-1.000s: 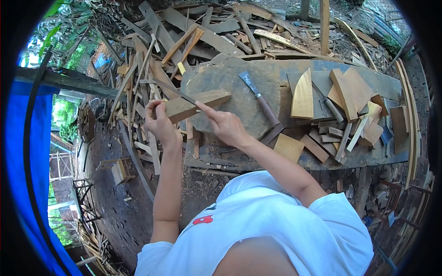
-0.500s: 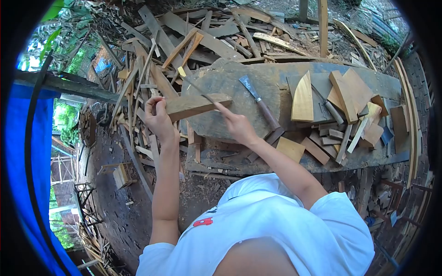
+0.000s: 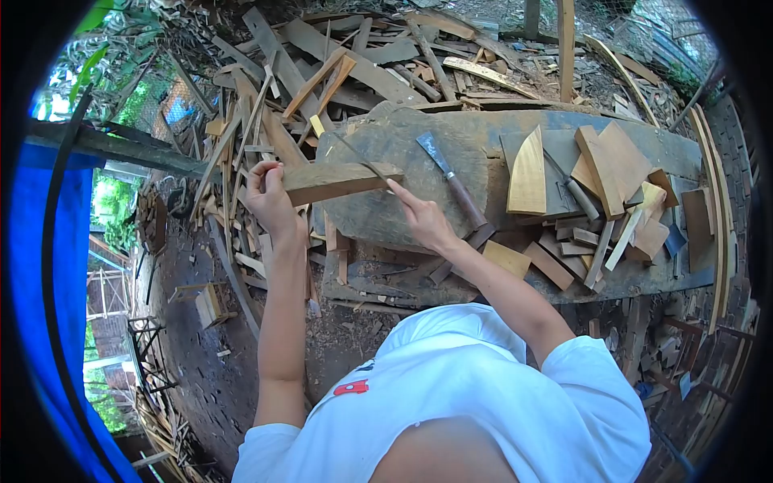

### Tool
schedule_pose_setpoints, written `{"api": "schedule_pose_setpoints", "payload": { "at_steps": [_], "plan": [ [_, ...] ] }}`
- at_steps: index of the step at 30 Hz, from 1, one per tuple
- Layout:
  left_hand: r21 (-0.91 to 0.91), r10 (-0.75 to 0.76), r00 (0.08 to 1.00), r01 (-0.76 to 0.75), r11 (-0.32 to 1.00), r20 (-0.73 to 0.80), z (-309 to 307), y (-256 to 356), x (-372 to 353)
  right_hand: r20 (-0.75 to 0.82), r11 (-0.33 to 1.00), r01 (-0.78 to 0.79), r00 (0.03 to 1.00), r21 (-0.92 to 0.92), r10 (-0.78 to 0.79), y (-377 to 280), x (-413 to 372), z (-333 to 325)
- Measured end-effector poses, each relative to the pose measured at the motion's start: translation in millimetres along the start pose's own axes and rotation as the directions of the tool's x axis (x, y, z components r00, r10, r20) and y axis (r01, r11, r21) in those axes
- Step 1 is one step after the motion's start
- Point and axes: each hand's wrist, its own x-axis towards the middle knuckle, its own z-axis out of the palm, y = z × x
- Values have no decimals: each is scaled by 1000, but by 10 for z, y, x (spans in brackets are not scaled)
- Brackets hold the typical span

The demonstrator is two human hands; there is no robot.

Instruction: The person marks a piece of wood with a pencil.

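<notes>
My left hand [image 3: 270,197] is closed around the near end of a brown wooden block [image 3: 342,182], raised over the left part of the workbench. My right hand [image 3: 427,221] grips a long, thin, dark tool [image 3: 361,156] that slants across the block's far end. The shape is like a file or a narrow blade; I cannot tell which. Beyond my right hand, a cleaver-like chopping knife [image 3: 452,179] with a wooden handle lies on a thick worn board [image 3: 378,225].
Cut wood pieces [image 3: 596,241] crowd the right side of the workbench [image 3: 676,145], with a pointed yellow board [image 3: 527,177] and another wooden-handled tool [image 3: 581,196] among them. Behind the bench is a large heap of scrap wood [image 3: 362,68]. A blue tarp [image 3: 48,282] hangs at the left.
My right hand and the thin tool have shifted slightly right and down along the block. My left hand keeps its hold, moved a little left with the block.
</notes>
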Motion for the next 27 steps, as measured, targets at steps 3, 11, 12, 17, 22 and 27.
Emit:
{"api": "schedule_pose_setpoints", "payload": {
  "at_steps": [3,11,12,17,22,27],
  "plan": [
    [-60,-20,1000,21,998,21,7,-93,96,-25,999,33,999,11,-33,-300,164,84],
    [-41,-30,1000,30,999,2,-103,-125,135,-34,993,-76,997,-87,74,175,-101,-42],
    [-51,-50,999,50,997,-7,-91,-114,132,-40,993,-84,996,-83,81,85,-55,15],
    [-41,-81,997,82,996,7,-58,-71,176,-104,989,148,983,-27,-150,-100,185,156],
    [-22,-14,1000,15,1000,16,-76,-126,189,-50,992,-76,996,-106,71,233,-145,-109],
    [-18,-22,998,23,1000,57,60,-113,247,-77,1000,8,997,28,-6,-200,177,110]
  ]
}}
